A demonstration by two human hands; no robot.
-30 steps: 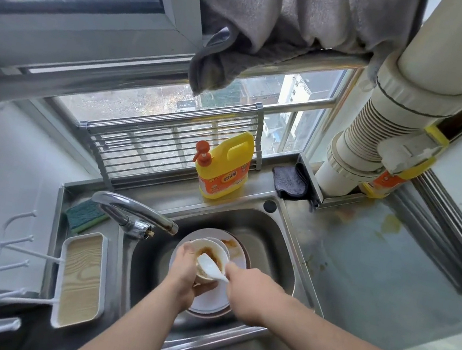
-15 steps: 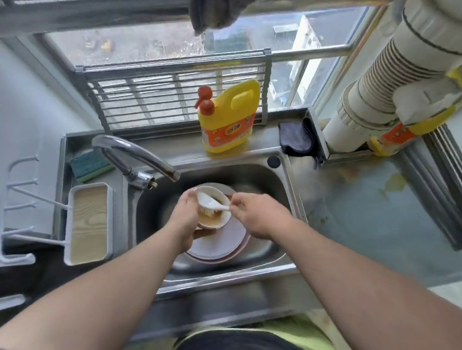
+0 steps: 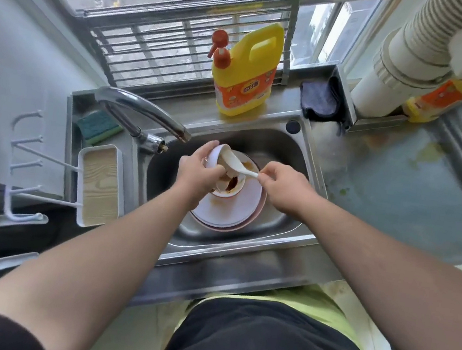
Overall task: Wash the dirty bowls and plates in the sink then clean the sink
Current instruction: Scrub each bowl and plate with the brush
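Observation:
In the steel sink (image 3: 292,153) lies a stack of plates (image 3: 227,213), a white one on a pink one. A second small bowl (image 3: 229,188) with brown sauce rests on the stack. My left hand (image 3: 197,176) grips a small white bowl (image 3: 214,156), tilted on its side over the sauce bowl. My right hand (image 3: 284,188) pinches the handle of a white spoon (image 3: 235,163), whose scoop sits inside the tilted bowl.
The faucet (image 3: 140,111) arches over the sink's left rim. A green sponge (image 3: 98,126) lies behind it, beside a white tray rack (image 3: 100,186). Yellow dish soap (image 3: 246,70) and a dark cloth (image 3: 319,96) stand on the back ledge. The stained counter (image 3: 400,184) is to the right.
The left hand has tipped the small bowl onto its side over the other bowl. The right hand's spoon now reaches into the tilted bowl. The view has dropped lower toward the sink.

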